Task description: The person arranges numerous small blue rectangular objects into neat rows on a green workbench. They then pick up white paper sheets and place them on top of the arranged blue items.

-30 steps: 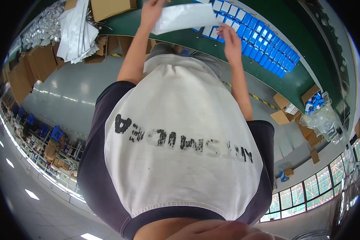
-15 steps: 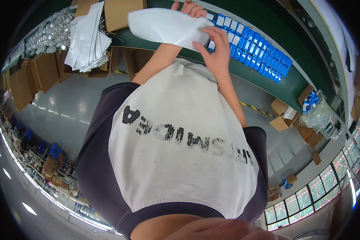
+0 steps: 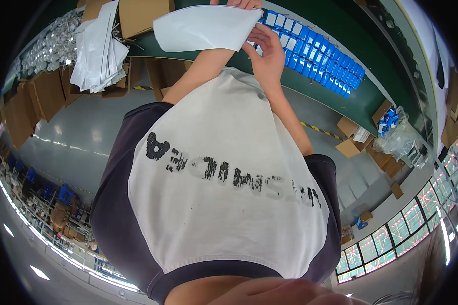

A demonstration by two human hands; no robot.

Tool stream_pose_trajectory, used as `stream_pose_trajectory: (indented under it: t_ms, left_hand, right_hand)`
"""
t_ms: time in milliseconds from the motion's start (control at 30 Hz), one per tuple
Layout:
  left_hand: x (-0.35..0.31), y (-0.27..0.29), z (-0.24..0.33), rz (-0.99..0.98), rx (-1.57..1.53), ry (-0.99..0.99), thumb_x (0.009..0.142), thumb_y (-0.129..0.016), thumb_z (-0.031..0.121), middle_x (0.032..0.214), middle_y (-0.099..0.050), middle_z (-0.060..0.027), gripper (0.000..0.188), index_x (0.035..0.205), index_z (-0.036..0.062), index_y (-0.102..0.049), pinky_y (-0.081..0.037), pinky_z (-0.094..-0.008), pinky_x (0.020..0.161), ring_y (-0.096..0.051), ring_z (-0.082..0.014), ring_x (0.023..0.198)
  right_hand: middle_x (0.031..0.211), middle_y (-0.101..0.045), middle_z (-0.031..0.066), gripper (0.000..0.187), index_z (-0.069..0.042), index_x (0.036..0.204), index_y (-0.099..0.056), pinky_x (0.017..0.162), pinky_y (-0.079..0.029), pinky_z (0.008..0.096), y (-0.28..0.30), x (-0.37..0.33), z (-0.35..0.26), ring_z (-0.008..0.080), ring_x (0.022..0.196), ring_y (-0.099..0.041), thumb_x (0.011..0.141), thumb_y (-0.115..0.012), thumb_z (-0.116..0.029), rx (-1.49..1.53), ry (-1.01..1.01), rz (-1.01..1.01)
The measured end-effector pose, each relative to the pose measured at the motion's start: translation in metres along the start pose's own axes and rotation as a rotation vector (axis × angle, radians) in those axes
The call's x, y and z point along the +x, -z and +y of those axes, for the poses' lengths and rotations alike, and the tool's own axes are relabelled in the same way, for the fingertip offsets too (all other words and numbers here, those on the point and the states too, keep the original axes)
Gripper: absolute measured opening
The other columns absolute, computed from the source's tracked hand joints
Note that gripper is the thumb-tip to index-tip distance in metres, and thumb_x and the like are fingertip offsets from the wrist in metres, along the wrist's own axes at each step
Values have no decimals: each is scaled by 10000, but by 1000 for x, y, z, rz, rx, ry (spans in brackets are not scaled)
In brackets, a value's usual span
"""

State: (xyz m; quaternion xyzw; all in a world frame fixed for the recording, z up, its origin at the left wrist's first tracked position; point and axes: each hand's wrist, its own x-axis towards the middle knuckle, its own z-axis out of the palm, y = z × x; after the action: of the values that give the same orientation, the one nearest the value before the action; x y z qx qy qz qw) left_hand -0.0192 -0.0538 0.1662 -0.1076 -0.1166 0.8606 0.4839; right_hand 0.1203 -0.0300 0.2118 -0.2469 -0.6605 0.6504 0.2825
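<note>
A glossy white sheet [image 3: 203, 28] is held flat above the green workbench, wide from side to side and bowed along its lower edge. My left hand [image 3: 243, 4] grips its far edge near the right end; the fingers curl over there, while my left forearm passes beneath the sheet. At its right end is my right hand [image 3: 267, 51], thumb and fingers closed around the lower right corner. The fingertips there are partly hidden. Just right of that hand, rows of small blue blocks [image 3: 315, 53] with white labels lie on the bench.
A fanned stack of white sheets [image 3: 99, 53] overhangs the bench's left part, beside a heap of shiny clear pieces [image 3: 51, 43]. A cardboard box [image 3: 146, 18] stands behind it. More open cartons [image 3: 352, 136] and a clear plastic bag [image 3: 396, 145] sit at the right.
The view has shifted slightly, so the scene sits further left and up. My right fingers, spread over the sheet's right end before, are now curled at its corner. My left hand still holds the far edge.
</note>
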Motion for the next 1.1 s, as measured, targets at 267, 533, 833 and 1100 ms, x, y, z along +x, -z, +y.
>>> stream_pose_trajectory:
  t_ms: [267, 533, 833, 1100]
  left_hand:
    - [49, 41, -34, -7, 89, -132, 1011, -549, 306, 793, -578, -53, 237, 1066, 82, -604, -485, -348, 801, -567, -242, 849]
    - [58, 61, -73, 66, 291, -261, 1003, -568, 283, 814, -635, -70, 254, 1119, 67, -632, -535, -363, 870, -625, -269, 921]
    - [15, 43, -101, -9, 182, -165, 1027, -454, 247, 685, -468, -8, 261, 996, 40, -608, -417, -328, 784, -439, -168, 692]
    - [6, 37, -139, 172, 1415, -363, 1044, -465, 248, 910, -648, -92, 270, 1153, 8, -525, -462, -350, 944, -599, -219, 905]
  right_hand:
    - [1137, -642, 100, 439, 2, 1205, -551, 940, -555, 316, 52, 15, 5, 182, 1034, -657, 835, -779, 66, 128, -8, -11]
    - [1053, -641, 69, 362, -20, 1148, -554, 894, -549, 279, 103, 16, 16, 136, 993, -643, 860, -760, 57, 437, -284, -92]
    - [1168, -618, 119, 509, -67, 1223, -482, 875, -533, 304, 136, -4, 25, 172, 989, -655, 854, -829, -120, 426, -423, -235]
    - [1045, -706, 121, 390, -27, 1116, -628, 820, -559, 303, 145, -11, 47, 169, 909, -693, 842, -855, -188, 463, -500, -167]
